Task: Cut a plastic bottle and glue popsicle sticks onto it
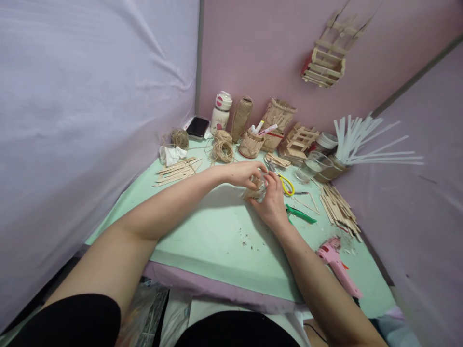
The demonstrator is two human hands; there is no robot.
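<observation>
Near the middle of the pale green table, my left hand (249, 174) and my right hand (271, 198) meet around a small light piece (253, 193), partly clear and partly wood-coloured. Its shape is mostly hidden by my fingers. The left fingers curl over its top from the left, while the right thumb and fingers close on its lower right side. Just beyond my right hand are scissors with yellow handles (287, 185). Green-handled pliers (301, 214) lie right of my right wrist.
Wooden sticks lie left (178, 172) and right (340, 210). A pink glue gun (339, 267) rests beside my right forearm. Twine (222, 147), a bottle (220, 113), a pen cup (251, 144) and a clear cup (313, 166) stand along the back.
</observation>
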